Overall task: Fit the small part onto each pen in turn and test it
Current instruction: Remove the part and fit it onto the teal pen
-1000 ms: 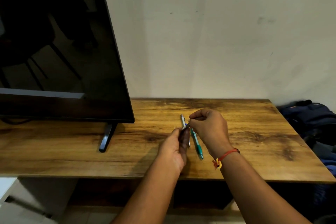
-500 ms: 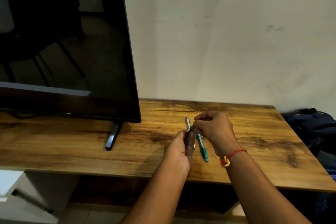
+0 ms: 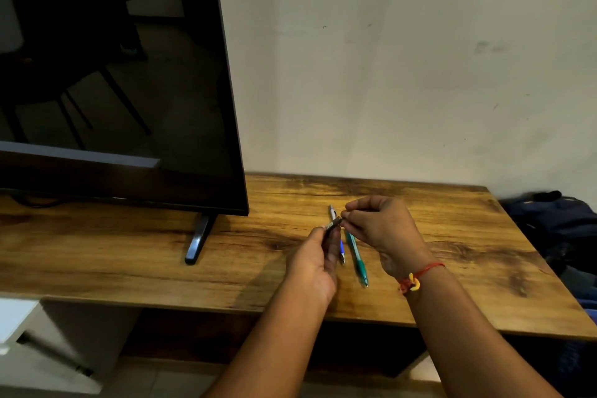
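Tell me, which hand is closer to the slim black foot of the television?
Left. The left hand, gripping a dark pen, is right of the slim black television foot; the right hand is farther right, beyond the left.

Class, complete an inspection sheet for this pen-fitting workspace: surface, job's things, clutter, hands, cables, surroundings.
Surface: wooden table, grain and dark knots showing.
Job's things: dark pen held above the table; silver-and-blue pen and green pen lying side by side on it; small part not visible, perhaps hidden by fingertips.
Clutter: nothing seen.
Hands: left hand grips the dark pen; right hand pinches its upper end.
Cables: possible dark cord under the TV's lower edge; unclear.
Surroundings: TV on a stand foot; marked wall; dark blue bag at right.
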